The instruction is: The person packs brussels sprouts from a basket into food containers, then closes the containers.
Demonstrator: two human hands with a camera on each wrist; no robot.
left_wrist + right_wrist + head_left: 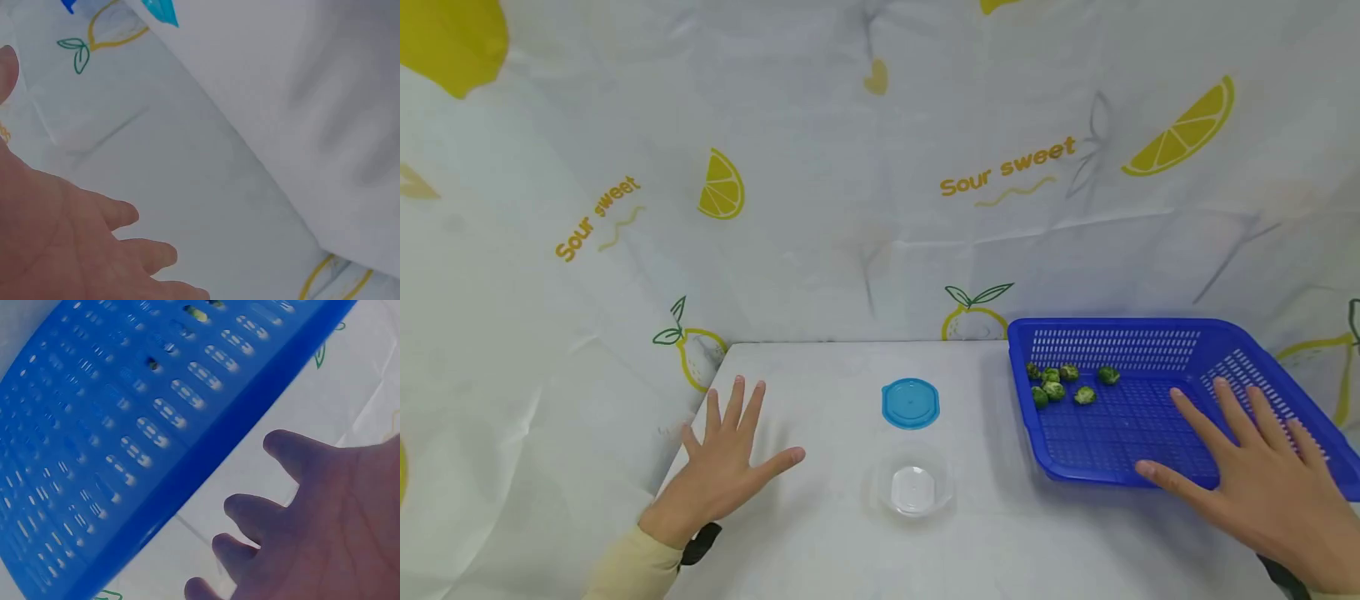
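A blue slotted basket [1225, 343] stands on the right of the white table, with several green sprouts [1060, 382] in its far left corner. My right hand [1247, 467] is spread flat over the basket's near right part, fingers straight, holding nothing. The basket wall [125, 437] fills the right wrist view beside my right hand [300, 525]. My left hand [726, 454] hovers palm-down with spread fingers over the table's left side. In the middle lie a round blue lid [910, 404] and, nearer me, a clear round container [914, 487]. The left wrist view catches my left hand [81, 244] and the lid's edge [161, 10].
The white table [842, 533] ends at a left edge beside my left hand. A white cloth printed with lemons and "Sour sweet" [1007, 167] hangs behind and drapes down on both sides.
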